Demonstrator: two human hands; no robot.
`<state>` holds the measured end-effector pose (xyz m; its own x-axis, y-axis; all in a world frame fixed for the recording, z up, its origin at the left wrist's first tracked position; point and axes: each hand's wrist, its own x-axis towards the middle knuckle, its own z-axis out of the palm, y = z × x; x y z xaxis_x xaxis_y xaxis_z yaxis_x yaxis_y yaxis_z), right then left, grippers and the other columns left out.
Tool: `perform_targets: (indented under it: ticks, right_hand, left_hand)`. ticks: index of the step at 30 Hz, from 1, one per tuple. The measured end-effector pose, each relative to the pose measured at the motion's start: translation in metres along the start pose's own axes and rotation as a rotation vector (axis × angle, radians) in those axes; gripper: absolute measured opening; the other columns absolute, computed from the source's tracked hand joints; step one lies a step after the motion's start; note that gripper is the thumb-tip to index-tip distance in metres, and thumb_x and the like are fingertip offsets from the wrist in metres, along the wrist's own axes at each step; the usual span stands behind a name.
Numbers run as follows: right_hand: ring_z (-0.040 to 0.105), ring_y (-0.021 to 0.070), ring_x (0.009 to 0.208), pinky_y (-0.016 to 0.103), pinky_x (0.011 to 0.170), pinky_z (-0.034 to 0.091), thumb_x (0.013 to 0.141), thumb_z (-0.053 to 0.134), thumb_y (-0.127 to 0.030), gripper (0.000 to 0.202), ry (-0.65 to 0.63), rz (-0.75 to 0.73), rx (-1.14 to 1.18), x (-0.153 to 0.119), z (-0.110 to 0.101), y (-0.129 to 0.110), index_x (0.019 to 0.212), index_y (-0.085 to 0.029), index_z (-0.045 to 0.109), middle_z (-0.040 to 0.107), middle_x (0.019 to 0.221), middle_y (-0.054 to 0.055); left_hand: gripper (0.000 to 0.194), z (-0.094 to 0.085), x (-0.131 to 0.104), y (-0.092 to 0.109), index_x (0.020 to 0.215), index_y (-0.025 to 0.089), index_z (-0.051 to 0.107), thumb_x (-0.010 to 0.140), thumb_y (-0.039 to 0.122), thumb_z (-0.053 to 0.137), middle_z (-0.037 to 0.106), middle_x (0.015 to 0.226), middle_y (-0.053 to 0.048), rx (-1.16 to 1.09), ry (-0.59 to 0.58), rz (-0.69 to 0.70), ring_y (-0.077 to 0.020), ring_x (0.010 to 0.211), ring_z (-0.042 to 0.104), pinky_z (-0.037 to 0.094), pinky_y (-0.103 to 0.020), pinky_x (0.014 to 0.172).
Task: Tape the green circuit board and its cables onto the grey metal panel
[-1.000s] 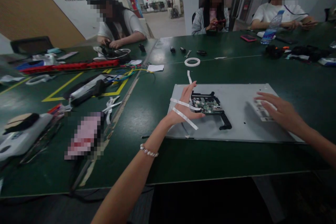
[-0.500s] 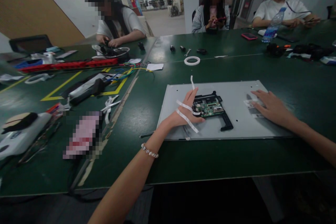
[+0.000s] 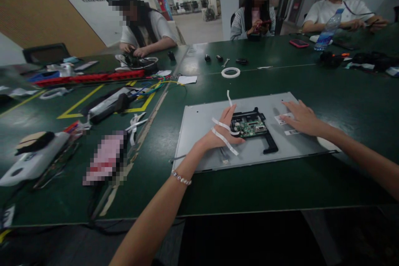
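Note:
A grey panel (image 3: 199, 133) lies on the green table. On its middle sits a circuit board (image 3: 251, 128) in a black bracket (image 3: 270, 143). My left hand (image 3: 222, 133) rests at the board's left edge, thumb and fingers apart, with white tape strips (image 3: 225, 141) stuck across its back and one strip standing at the fingertips. My right hand (image 3: 304, 119) lies spread on the panel's right part, by the white labels (image 3: 291, 132), and grips nothing. A thin cable shows below my left hand.
Beyond the panel lies a white tape roll (image 3: 230, 72). A pink item (image 3: 107, 156), a black-and-white bundle (image 3: 109, 104) and a red strip (image 3: 102, 77) are to the left. A bottle (image 3: 328, 31) stands far right. Three people sit across the table.
The panel has shifted left and turned slightly under the board, and my right hand has moved left with it. My left hand has stayed by the board.

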<state>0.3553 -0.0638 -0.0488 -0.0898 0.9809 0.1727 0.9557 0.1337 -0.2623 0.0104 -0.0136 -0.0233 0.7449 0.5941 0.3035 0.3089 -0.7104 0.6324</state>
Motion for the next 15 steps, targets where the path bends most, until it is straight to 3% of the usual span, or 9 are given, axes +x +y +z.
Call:
perform_targets:
  ticks: [2,5,9,15]
  right_hand:
    - [0.017,0.0409,0.140,0.068,0.106,0.024,0.083,0.038,-0.068,0.081,-0.027,-0.026,0.069,0.007,-0.008,-0.016,0.150,-0.025,0.024,0.026,0.153,0.010]
    - [0.017,0.0322,0.142,0.054,0.113,0.024,0.081,0.049,-0.064,0.088,-0.125,-0.231,0.241,0.016,-0.018,-0.049,0.152,-0.029,0.012,0.014,0.157,0.005]
    - [0.021,0.0313,0.142,0.050,0.115,0.023,0.074,0.060,-0.061,0.099,-0.201,-0.393,0.358,0.021,-0.015,-0.083,0.153,-0.027,0.009,0.015,0.157,0.007]
    - [0.033,0.0333,0.135,0.053,0.110,0.032,0.070,0.066,-0.057,0.099,-0.125,-0.360,0.388,0.023,-0.007,-0.080,0.151,-0.028,0.018,0.029,0.151,0.008]
  left_hand:
    - [0.116,0.001,0.000,0.000,0.150,0.031,0.000,0.062,0.039,0.075,0.014,0.153,-0.009,0.009,0.004,-0.006,-0.0395,0.142,0.015,0.020,-0.060,0.116]
    - [0.116,0.001,0.000,0.002,0.150,0.031,0.000,0.062,0.040,0.076,0.015,0.154,-0.008,0.027,0.011,-0.019,-0.0386,0.142,0.014,0.019,-0.058,0.117]
    - [0.115,0.001,-0.001,0.005,0.150,0.029,0.000,0.064,0.042,0.076,0.014,0.154,-0.010,0.024,0.018,-0.046,-0.0382,0.142,0.013,0.019,-0.057,0.117]
    - [0.114,-0.001,0.000,0.006,0.150,0.030,0.005,0.063,0.048,0.077,0.015,0.153,-0.011,-0.004,0.040,-0.061,-0.0403,0.141,0.017,0.022,-0.060,0.115]
